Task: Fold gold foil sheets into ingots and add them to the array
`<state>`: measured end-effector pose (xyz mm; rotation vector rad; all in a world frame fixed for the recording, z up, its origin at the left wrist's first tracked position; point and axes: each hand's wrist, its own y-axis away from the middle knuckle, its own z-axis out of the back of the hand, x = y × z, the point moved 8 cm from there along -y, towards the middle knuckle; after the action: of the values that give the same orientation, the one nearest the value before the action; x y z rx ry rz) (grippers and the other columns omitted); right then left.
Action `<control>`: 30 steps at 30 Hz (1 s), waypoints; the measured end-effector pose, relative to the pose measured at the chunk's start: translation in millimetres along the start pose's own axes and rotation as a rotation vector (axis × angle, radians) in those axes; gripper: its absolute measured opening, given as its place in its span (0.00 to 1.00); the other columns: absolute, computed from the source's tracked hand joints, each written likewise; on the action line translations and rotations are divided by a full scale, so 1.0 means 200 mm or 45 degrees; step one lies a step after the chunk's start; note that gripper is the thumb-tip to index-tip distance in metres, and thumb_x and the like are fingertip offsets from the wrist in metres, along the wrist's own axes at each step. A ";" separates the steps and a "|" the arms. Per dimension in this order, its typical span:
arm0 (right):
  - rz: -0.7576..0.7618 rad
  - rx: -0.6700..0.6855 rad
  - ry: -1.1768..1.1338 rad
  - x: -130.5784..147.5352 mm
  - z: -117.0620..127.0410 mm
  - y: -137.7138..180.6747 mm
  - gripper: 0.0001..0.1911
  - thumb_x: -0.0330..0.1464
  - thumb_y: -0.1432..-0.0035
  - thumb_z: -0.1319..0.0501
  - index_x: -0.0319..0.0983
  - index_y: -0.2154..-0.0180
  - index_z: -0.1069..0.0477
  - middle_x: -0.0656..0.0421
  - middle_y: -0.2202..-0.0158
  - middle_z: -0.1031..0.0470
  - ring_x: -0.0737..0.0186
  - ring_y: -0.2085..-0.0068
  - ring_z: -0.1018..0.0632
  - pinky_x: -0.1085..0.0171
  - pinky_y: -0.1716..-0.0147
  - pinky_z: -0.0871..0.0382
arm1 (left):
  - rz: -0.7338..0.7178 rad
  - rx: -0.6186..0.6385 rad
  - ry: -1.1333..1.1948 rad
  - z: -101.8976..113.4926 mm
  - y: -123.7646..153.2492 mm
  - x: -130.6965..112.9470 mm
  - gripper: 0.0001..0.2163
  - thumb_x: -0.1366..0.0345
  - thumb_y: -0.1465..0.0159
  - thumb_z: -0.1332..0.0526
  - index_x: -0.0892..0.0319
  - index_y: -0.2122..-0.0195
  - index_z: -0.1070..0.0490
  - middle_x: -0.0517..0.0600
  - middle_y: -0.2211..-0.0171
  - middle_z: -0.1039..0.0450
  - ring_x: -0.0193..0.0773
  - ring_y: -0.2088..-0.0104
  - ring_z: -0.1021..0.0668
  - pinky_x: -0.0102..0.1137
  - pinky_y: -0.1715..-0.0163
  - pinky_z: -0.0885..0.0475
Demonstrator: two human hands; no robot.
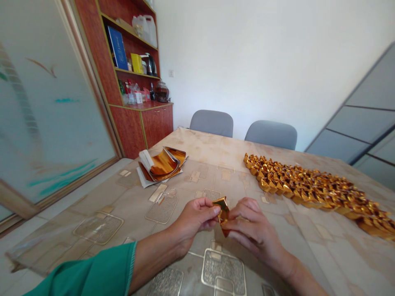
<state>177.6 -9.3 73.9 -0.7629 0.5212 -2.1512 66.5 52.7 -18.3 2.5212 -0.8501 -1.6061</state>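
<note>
Red-brown cabinet (pixel 117 123), upper left of the frame; its shelves hold translucent plastic jugs (pixel 149 31), a blue flat panel (pixel 117 47), a yellow container (pixel 136 63), a dark kettle (pixel 151 64) and a rounded jar with tap (pixel 162 91). Frosted door (pixel 61 123), left edge, bears painted teal strokes. White wall (pixel 262 57), upper centre, carries a socket (pixel 171 73). Two grey chairs, centre (pixel 211 122) and right of centre (pixel 271 133), stand behind a pattern-covered table (pixel 101 250). Grey panelled surface (pixel 370 90), right edge.

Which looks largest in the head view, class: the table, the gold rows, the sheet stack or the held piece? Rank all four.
1. Table
2. Gold rows
3. Sheet stack
4. Held piece, partly covered, and smallest despite being nearer than the stack.
</note>
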 end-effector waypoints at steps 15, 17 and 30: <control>-0.704 -0.357 -0.474 -0.24 -0.03 0.07 0.09 0.31 0.42 0.37 0.42 0.74 0.32 0.62 0.71 0.31 0.60 0.67 0.29 0.62 0.65 0.37 | -0.301 -0.023 -0.093 -0.03 0.05 -0.08 0.14 0.60 0.52 0.25 0.61 0.71 0.24 0.46 0.73 0.23 0.30 0.72 0.26 0.24 0.69 0.33; -0.691 -0.369 -0.501 -0.23 -0.03 0.07 0.09 0.30 0.43 0.37 0.42 0.75 0.33 0.62 0.70 0.31 0.60 0.66 0.28 0.61 0.64 0.37 | -0.323 -0.023 -0.144 -0.03 0.05 -0.08 0.12 0.60 0.51 0.26 0.61 0.71 0.23 0.46 0.73 0.23 0.31 0.71 0.26 0.25 0.68 0.33; -0.594 -0.354 -0.270 -0.17 0.01 0.05 0.09 0.29 0.41 0.36 0.41 0.72 0.32 0.60 0.68 0.30 0.59 0.63 0.28 0.63 0.64 0.35 | -0.219 0.027 -0.098 -0.05 0.04 -0.02 0.14 0.60 0.53 0.24 0.63 0.71 0.24 0.47 0.75 0.24 0.30 0.73 0.27 0.24 0.70 0.33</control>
<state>202.2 11.7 56.9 -1.3621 0.5788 -2.4030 70.8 46.1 -7.3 2.6270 -0.6758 -1.7621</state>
